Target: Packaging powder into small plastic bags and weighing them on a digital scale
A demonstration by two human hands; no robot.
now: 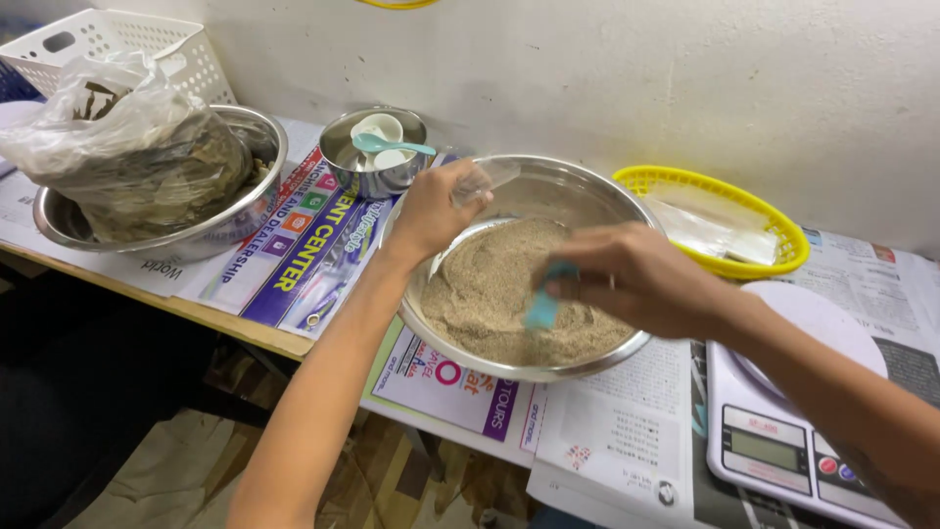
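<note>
Steel bowl holds tan powder, turquoise scoop.

— Where does the single view look from?

— From the person's head, above and just in front of the large steel bowl, tilted steeply down onto it and facing the white wall behind it.

— How near?

— Close: the bowl sits mid-frame, and both forearms enter from the bottom edge on either side of it.

— How far does the frame reach around the bowl?

— Left of it, as far as a white basket in the top corner; right of it, a digital scale is cut by the frame's edge; below it, the table's front edge and some floor show.

— Any second view sharing this?

— No, only this one.
</note>
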